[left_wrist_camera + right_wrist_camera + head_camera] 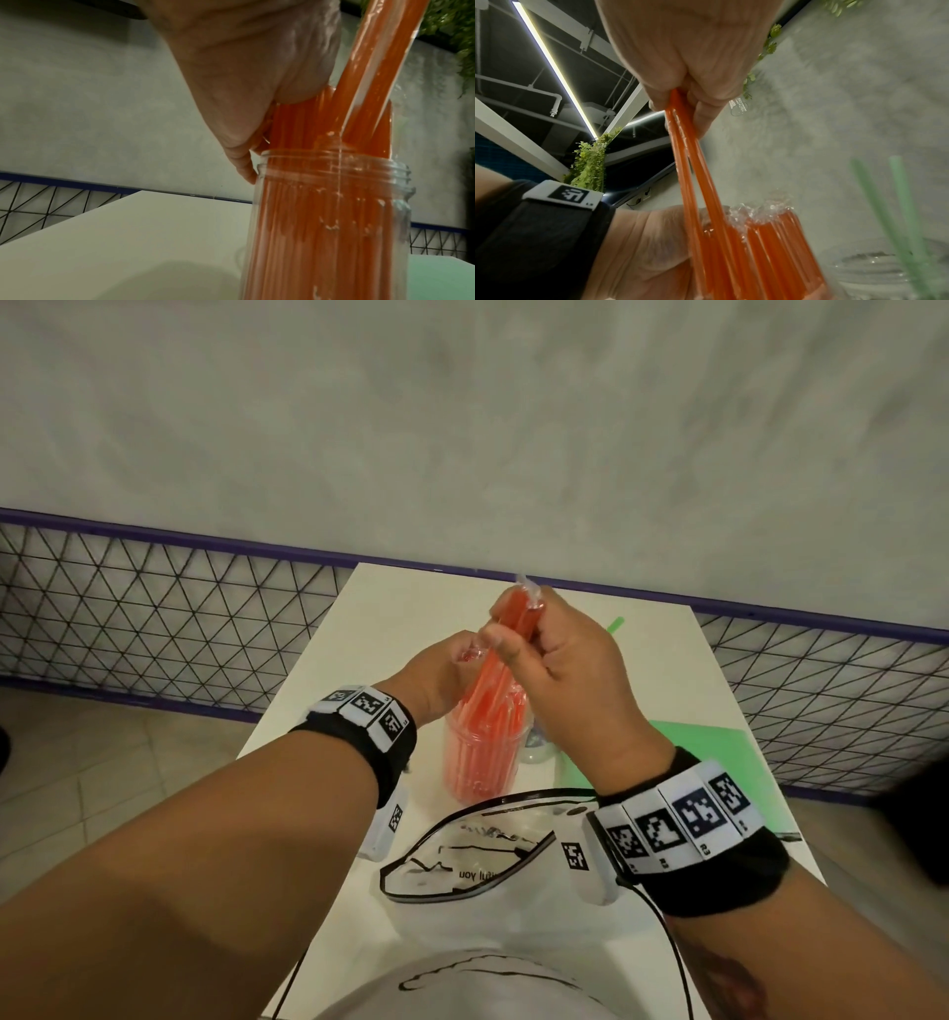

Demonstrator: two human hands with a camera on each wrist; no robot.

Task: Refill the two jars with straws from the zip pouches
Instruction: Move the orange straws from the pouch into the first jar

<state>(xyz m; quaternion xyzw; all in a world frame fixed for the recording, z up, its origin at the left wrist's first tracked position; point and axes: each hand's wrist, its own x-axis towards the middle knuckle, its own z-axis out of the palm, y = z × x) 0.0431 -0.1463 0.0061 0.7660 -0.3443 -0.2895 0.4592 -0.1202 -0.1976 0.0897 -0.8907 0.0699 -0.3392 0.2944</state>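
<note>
Mid-surface: jar [481, 765] packed with orange straws [316, 223]. Right hand [567, 670] pinching a few wrapped straws [687, 162] steeply above the mouth for insertion. Left hand [436, 672] curled on the straw tops, likely making room. Emptied pouch [462, 852] nearer the front edge.

Orange straws [318, 233] in clear jar [401, 203]

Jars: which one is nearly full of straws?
The jar of orange straws, under both hands; the other jar, to its right, holds only a few green straws.

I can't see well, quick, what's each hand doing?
Left hand: touches the orange straws in the jar; grip unclear.
Right hand: pinches a few orange straws.
</note>
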